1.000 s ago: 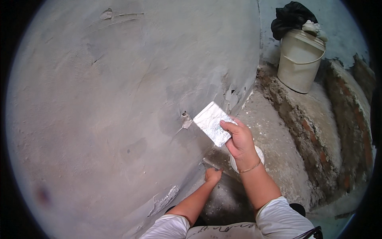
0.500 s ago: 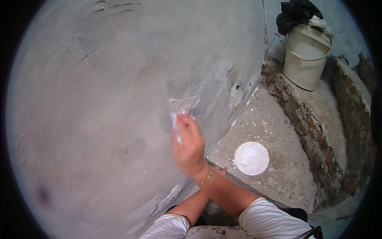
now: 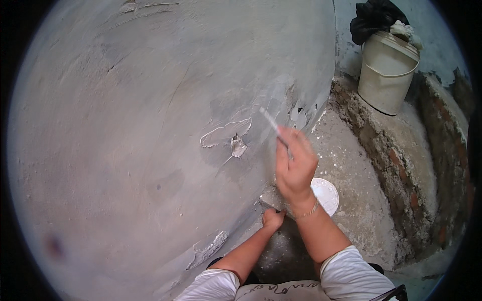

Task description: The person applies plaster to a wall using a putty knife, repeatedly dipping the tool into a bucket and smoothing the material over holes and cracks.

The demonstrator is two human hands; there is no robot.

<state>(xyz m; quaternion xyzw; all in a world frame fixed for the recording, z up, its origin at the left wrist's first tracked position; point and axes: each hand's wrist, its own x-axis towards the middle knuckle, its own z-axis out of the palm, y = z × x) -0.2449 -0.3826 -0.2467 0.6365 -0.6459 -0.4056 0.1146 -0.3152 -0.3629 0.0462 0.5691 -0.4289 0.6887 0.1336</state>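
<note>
My right hand (image 3: 296, 163) is raised off the grey wall (image 3: 125, 175), fingers closed around a putty knife (image 3: 269, 119). Its pale blade shows nearly edge-on and is smeared by motion. Below, near the wall's foot, my left hand (image 3: 273, 218) is closed on a flat, pale grey, blade-like piece (image 3: 272, 198), partly hidden by my right forearm. On the wall left of the knife is a fresh patch of wet putty (image 3: 221, 133) with raised edges. A rough chipped hole (image 3: 238, 145) shows at its lower right.
A round white lid or tub of putty (image 3: 327, 196) sits on the concrete floor, partly behind my right wrist. Farther right runs a broken ledge (image 3: 391, 155) with exposed brick. A lidded white bucket (image 3: 386, 75) stands at the back, with a black plastic bag (image 3: 377, 21) on top.
My right hand has moved right and away from the wall with the knife, uncovering the putty patch and hole. My left hand, crossed under the right arm before, now shows.
</note>
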